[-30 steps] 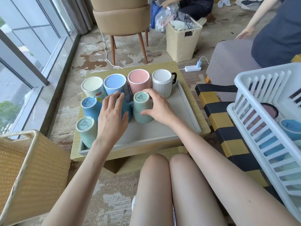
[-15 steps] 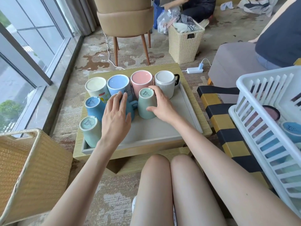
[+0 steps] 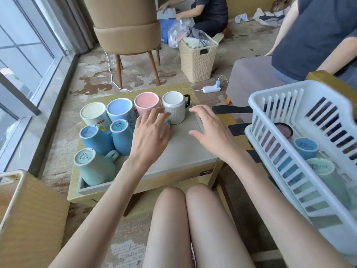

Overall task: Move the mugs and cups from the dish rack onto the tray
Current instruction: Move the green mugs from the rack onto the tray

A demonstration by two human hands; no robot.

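**A:** Where do the mugs stand?

**B:** Most are upside down on the grey matte tray. The back row has a cream mug, a pale blue mug, a pink mug and a ribbed white mug with a black handle. In front are two smaller blue mugs, close together, and a mint mug at the near left corner. All are smooth and glazed, with printed marks on the small ones' bases.

**A:** And the hands?

**B:** The left hand is spread flat, fingers straight, over a green mug of which only a sliver shows. I cannot tell whether the palm touches it. The right hand hangs relaxed above the tray's right edge and grasps nothing.

**A:** Is anything left in the rack?

**B:** The white slatted plastic dish rack sits to the right, cut off by the frame. Through the slats I see a blue cup, a mint cup and a dull pink one, blurred and partly hidden.

**A:** What lies round them?

**B:** The tray rests on a low wood-grain table. Beyond it are a woven basket of cloth and a tan padded chair.
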